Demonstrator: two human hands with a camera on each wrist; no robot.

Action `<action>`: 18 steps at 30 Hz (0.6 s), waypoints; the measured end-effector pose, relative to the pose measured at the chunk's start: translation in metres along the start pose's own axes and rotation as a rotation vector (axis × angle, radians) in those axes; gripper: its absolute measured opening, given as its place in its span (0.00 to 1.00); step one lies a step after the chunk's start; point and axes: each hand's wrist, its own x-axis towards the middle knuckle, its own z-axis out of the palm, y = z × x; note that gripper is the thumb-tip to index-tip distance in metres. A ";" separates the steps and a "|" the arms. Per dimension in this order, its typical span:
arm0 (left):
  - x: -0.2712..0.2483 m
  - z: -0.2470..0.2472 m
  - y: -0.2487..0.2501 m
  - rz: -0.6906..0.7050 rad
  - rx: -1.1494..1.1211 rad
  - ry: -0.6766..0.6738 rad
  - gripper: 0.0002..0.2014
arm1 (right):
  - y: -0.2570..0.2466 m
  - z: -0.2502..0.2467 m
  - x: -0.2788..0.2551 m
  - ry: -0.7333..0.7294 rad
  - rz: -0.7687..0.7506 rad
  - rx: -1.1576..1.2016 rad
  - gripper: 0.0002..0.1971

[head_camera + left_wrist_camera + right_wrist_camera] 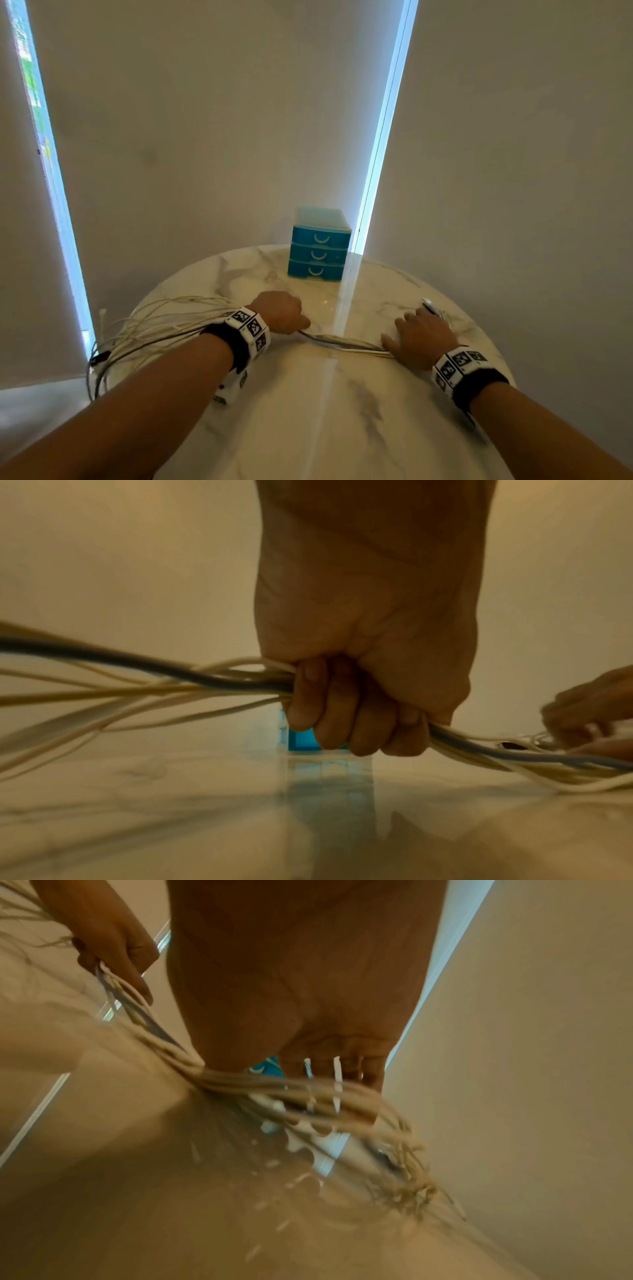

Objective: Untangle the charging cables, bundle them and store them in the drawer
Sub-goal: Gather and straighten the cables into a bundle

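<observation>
Cables: pale bundle running from loops at table's 9 o'clock edge to its 3 o'clock side.
Left hand: fist clenched round cables.
Drawer unit: blue, 12 o'clock, drawers closed.
Right hand: fingers extended, resting on cables.

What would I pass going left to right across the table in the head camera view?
Loose cable loops hanging off the table's left edge → left hand gripping the cables → the cable bundle stretched between the hands → right hand resting on the cable ends. The blue three-drawer unit stands farther back.
</observation>
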 end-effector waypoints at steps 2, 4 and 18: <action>0.000 -0.003 -0.002 -0.024 -0.060 0.008 0.20 | -0.003 -0.009 0.002 0.056 -0.012 0.087 0.29; -0.001 -0.008 -0.001 -0.043 -0.091 0.017 0.21 | -0.020 -0.026 0.004 0.160 -0.043 0.254 0.21; -0.007 -0.028 -0.008 -0.049 -0.284 0.104 0.22 | -0.125 -0.053 0.034 -0.199 0.096 1.063 0.37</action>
